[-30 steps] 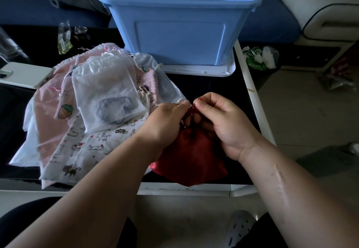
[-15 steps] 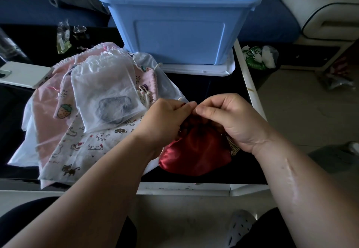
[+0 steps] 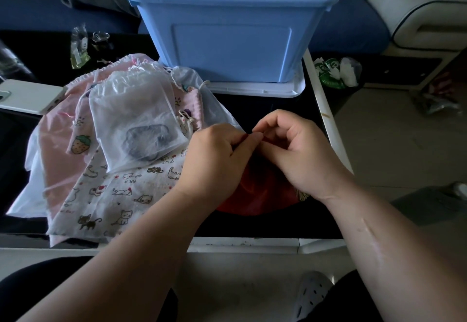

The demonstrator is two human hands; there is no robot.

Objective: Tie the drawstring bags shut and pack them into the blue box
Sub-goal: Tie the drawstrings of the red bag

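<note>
A red satin drawstring bag (image 3: 260, 190) lies on the black table, mostly hidden under my hands. My left hand (image 3: 214, 160) and my right hand (image 3: 300, 150) meet fingertip to fingertip above its gathered mouth, both pinching its drawstring. To the left lies a pile of bags: a sheer white bag (image 3: 134, 122) with a dark object inside on top, a cat-print bag (image 3: 113, 195) and pink bags (image 3: 60, 150) below. The blue box (image 3: 230, 26) stands open at the back on its white lid (image 3: 278, 89).
A white phone (image 3: 30, 97) lies at the table's left. Small packets (image 3: 79, 46) sit at the back left. The table's white edge (image 3: 326, 119) runs along the right, with crumpled wrappers (image 3: 336, 71) on the floor beyond. A white shoe (image 3: 310, 294) is below.
The red bag's mouth has drawn tighter and the bag has bunched up smaller. Both hands have shifted slightly right while keeping their pinch on the drawstring.
</note>
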